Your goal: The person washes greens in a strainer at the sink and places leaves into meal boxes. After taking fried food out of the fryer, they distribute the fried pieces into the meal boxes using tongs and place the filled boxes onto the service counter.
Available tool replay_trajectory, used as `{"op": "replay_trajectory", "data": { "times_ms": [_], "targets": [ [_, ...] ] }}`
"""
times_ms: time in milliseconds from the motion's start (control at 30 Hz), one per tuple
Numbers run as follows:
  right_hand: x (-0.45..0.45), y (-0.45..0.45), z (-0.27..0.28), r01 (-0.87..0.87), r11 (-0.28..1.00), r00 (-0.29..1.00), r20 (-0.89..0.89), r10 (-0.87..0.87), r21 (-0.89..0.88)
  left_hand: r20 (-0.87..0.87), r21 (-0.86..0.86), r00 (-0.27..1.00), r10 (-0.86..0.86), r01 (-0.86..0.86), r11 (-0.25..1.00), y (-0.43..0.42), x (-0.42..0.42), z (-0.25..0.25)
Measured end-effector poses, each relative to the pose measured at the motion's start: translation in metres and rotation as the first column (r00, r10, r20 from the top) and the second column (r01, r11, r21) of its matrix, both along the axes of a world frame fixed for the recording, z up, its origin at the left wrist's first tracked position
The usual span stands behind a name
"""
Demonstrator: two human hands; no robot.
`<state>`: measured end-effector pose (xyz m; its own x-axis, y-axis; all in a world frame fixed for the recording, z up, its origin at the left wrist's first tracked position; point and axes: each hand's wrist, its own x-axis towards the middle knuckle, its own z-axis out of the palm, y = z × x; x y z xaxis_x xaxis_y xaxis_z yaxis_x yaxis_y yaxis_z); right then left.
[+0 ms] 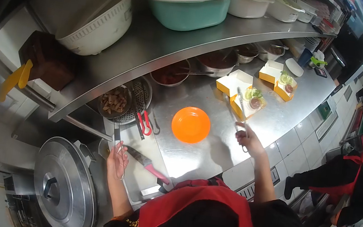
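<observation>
Steel desk (193, 159) space around the orange plate (191, 124) kept it accessible. The left hand (118, 155) held a long handle (117, 134) at the meat (114, 102), probably for control; the right hand's (249, 141) fingers narrowed around a slim utensil (240, 102), angled toward an open box (235, 80).

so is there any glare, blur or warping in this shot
Head view: fisheye bend, the steel shelf curving and corners going black; whitish glare on the steel counter; soft shadow between the orange plate and right hand; the far right background looks soft.
</observation>
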<state>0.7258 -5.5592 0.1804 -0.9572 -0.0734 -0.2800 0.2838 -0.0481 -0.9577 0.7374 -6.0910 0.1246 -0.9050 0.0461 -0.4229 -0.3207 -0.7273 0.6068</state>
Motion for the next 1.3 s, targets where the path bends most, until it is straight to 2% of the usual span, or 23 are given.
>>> {"op": "replay_trajectory", "data": {
  "times_ms": [33,67,100,167,200,233,300,333,400,433,467,567,633,733,833,867,900,967,1067,1167,1300],
  "targets": [
    [-0.008,0.021,-0.008,0.042,0.984,0.998,-0.054,-0.033,0.175,0.010,0.021,0.998,0.059,-0.059,0.998,-0.001,-0.003,-0.019],
    [-0.018,0.042,-0.024,0.212,0.821,0.967,-0.234,-0.099,0.529,-0.052,0.037,0.997,0.055,-0.053,0.998,-0.004,-0.008,-0.041],
    [-0.029,0.062,-0.036,0.396,0.514,0.906,-0.416,-0.082,0.761,-0.027,-0.037,0.993,0.112,-0.113,0.993,0.005,-0.015,-0.048],
    [-0.048,0.096,-0.038,0.586,0.332,0.810,-0.540,-0.227,0.739,0.004,-0.181,0.970,0.245,-0.240,0.954,0.029,-0.033,-0.053],
    [-0.059,0.114,-0.038,0.626,0.345,0.779,-0.546,-0.308,0.699,-0.105,-0.330,0.963,0.248,-0.269,0.905,0.043,-0.044,-0.056],
    [-0.070,0.132,-0.041,0.629,0.341,0.772,-0.512,-0.376,0.698,-0.126,-0.358,0.952,0.279,-0.306,0.882,0.048,-0.054,-0.065],
    [-0.096,0.175,-0.067,0.691,0.251,0.722,-0.629,-0.287,0.678,-0.181,-0.404,0.921,0.345,-0.389,0.828,0.047,-0.084,-0.080],
    [-0.107,0.193,-0.078,0.657,0.307,0.754,-0.607,-0.252,0.689,-0.177,-0.400,0.892,0.415,-0.451,0.798,0.051,-0.096,-0.076],
    [-0.120,0.206,-0.081,0.595,0.475,0.802,-0.514,-0.303,0.649,-0.162,-0.406,0.820,0.549,-0.562,0.720,0.054,-0.114,-0.064],
    [-0.126,0.208,-0.083,0.560,0.555,0.827,-0.459,-0.325,0.616,-0.150,-0.405,0.836,0.528,-0.539,0.738,0.048,-0.117,-0.066],
    [-0.133,0.215,-0.094,0.547,0.566,0.834,-0.462,-0.302,0.617,-0.140,-0.405,0.853,0.503,-0.513,0.757,0.043,-0.123,-0.067],
    [-0.142,0.218,-0.099,0.439,0.800,0.892,-0.303,-0.335,0.409,-0.117,-0.486,0.888,0.445,-0.441,0.754,0.035,-0.141,-0.067],
    [-0.137,0.217,-0.089,0.365,0.852,0.924,-0.256,-0.283,0.375,-0.066,-0.532,0.905,0.420,-0.388,0.753,0.014,-0.153,-0.089],
    [-0.148,0.218,-0.087,0.329,0.885,0.934,-0.250,-0.254,0.330,0.132,-0.549,0.927,0.350,-0.226,0.805,0.021,-0.162,-0.092],
    [-0.147,0.225,-0.081,0.291,0.886,0.953,-0.190,-0.236,0.361,-0.051,-0.508,0.847,0.528,-0.478,0.717,0.055,-0.147,-0.103],
    [-0.146,0.225,-0.078,0.277,0.881,0.957,-0.192,-0.217,0.384,-0.031,-0.579,0.860,0.509,-0.430,0.693,0.052,-0.139,-0.109],
    [-0.145,0.224,-0.075,0.261,0.877,0.961,-0.194,-0.197,0.402,-0.086,-0.537,0.858,0.506,-0.468,0.702,0.076,-0.131,-0.089],
    [-0.144,0.225,-0.071,0.243,0.901,0.968,-0.145,-0.203,0.360,-0.095,-0.570,0.899,0.428,-0.401,0.717,0.070,-0.122,-0.101],
    [-0.146,0.225,-0.076,0.252,0.917,0.965,-0.153,-0.214,0.308,0.030,-0.627,0.914,0.405,-0.298,0.720,0.102,-0.100,-0.067],
    [-0.150,0.228,-0.086,0.256,0.923,0.965,-0.136,-0.226,0.286,0.102,-0.691,0.923,0.372,-0.203,0.693,0.108,-0.085,-0.069],
    [-0.156,0.226,-0.088,0.244,0.939,0.969,-0.107,-0.224,0.244,0.004,-0.569,0.956,0.293,-0.239,0.787,0.139,-0.056,-0.060]
  ]
}}
